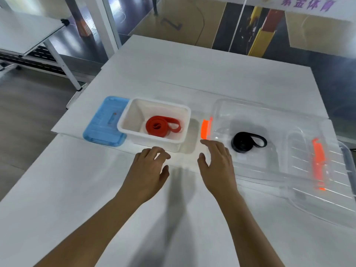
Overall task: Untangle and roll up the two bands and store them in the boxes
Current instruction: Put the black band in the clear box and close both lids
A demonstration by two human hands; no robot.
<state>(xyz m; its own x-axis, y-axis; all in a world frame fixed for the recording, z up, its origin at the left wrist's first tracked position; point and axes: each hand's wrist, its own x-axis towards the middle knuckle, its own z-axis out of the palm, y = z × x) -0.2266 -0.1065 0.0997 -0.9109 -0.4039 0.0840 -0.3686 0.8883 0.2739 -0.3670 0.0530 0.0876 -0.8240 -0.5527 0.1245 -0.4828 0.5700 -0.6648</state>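
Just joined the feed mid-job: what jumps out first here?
A rolled red band lies in the white box left of centre, and a rolled black band lies in the clear box to its right. Both hands, left hand and right hand, hover open nearer than the boxes, holding nothing.

A sports hall fitted out as a test or recording space is suggested. A white table (192,74) is set on a wooden court floor (183,18), on which dark painted lines and a numeral are seen. A second white table (25,29) on thin legs is placed at the left. A banner (308,4) with purple Chinese characters is hung at the top right, above yellow and red padding (264,33).
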